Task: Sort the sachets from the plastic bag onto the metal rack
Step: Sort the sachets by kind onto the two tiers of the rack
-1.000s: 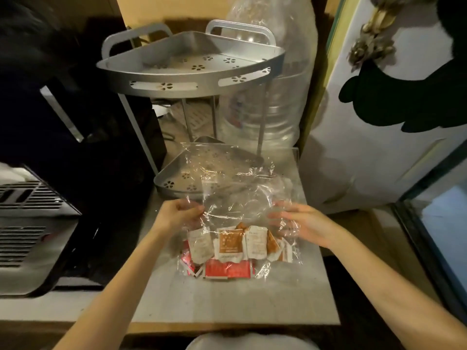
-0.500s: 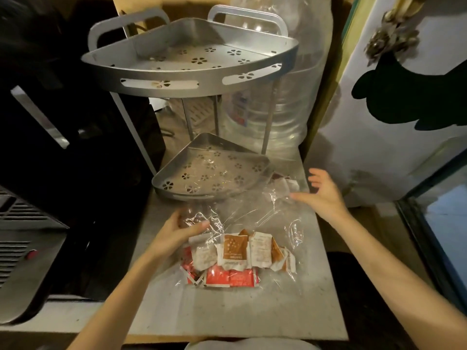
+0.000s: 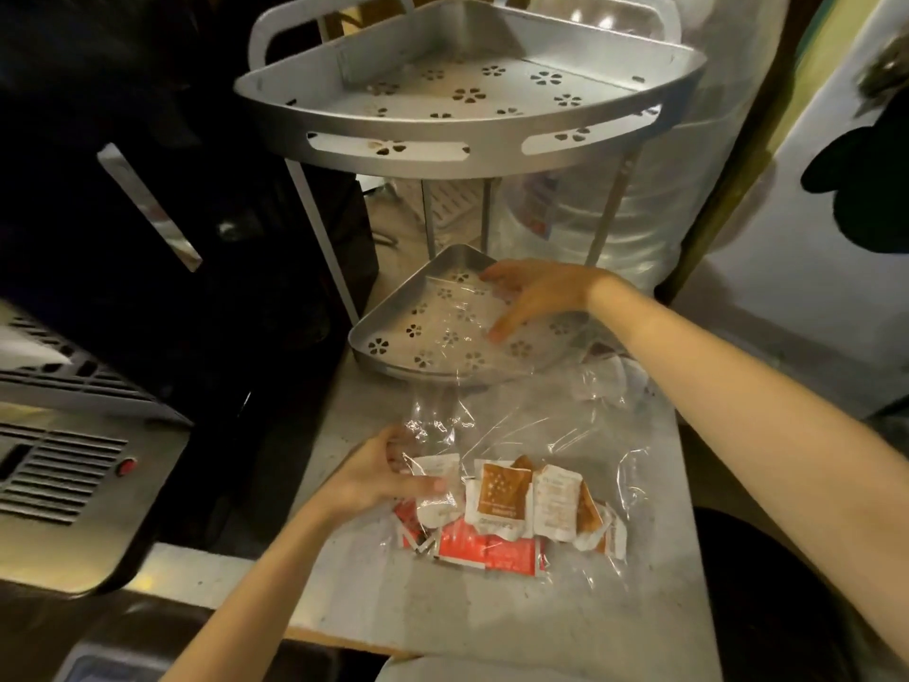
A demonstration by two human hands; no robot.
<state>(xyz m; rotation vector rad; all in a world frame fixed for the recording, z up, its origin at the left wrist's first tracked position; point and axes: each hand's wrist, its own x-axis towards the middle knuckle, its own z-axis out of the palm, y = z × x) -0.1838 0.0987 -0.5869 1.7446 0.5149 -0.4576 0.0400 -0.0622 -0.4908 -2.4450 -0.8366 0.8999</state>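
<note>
A clear plastic bag lies on the stone counter, holding several sachets: white ones, a brown one and red ones. My left hand pinches the bag's left side, thumb pressing a white sachet through the film. The two-tier metal rack stands behind the bag; its upper shelf holds nothing. The bag's open end drapes over the lower shelf. My right hand hovers over that lower shelf with fingers spread, on or just above the film.
A big clear water bottle stands behind the rack at the right. A black appliance and a grey vented machine fill the left side. A white door is at the right. The counter's front edge is near me.
My right hand let go of the bag's right side and moved up and left over the lower shelf. My left hand slid down onto the bag beside the sachets.
</note>
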